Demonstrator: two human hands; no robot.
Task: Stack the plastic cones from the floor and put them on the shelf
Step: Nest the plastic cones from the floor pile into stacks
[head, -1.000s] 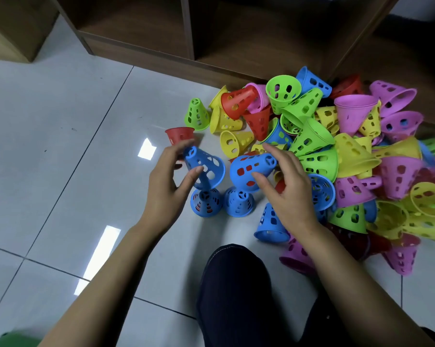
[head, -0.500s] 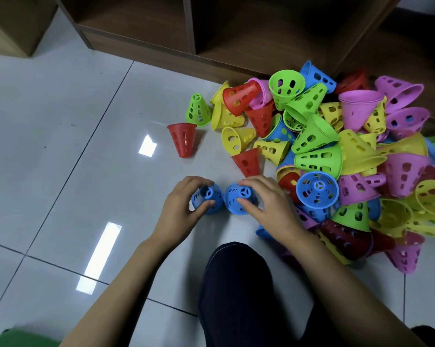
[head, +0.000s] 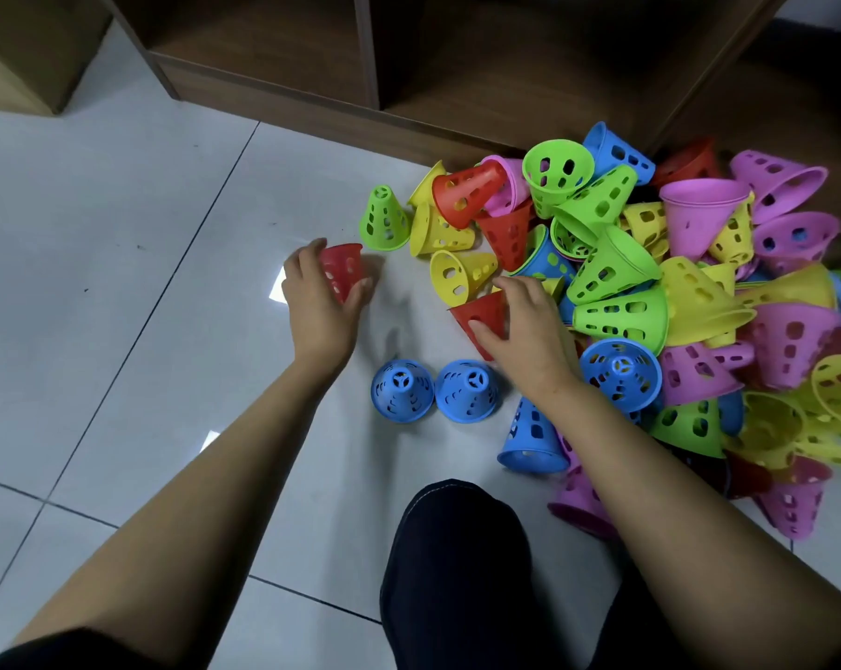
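— How many hands are in view?
— Two: a left hand (head: pixel 319 307) and a right hand (head: pixel 524 331).
— And cones held?
— Two, both red, one per hand: the first red cone (head: pixel 342 270) left of centre, the second red cone (head: pixel 481 314) at centre.
— Blue ones standing clear of the heap?
— Two blue cones (head: pixel 401 390), side by side below centre. A third blue cone (head: pixel 532 435) lies at the heap's lower edge.
— Green ones apart?
— One green cone (head: pixel 384 224), upright at the heap's left edge.
— And the heap (head: pixel 699 302) itself?
— One heap on the right, in five colours; too tangled to count.
— Shelf (head: pixel 370 45) openings?
— Two in view at the top.
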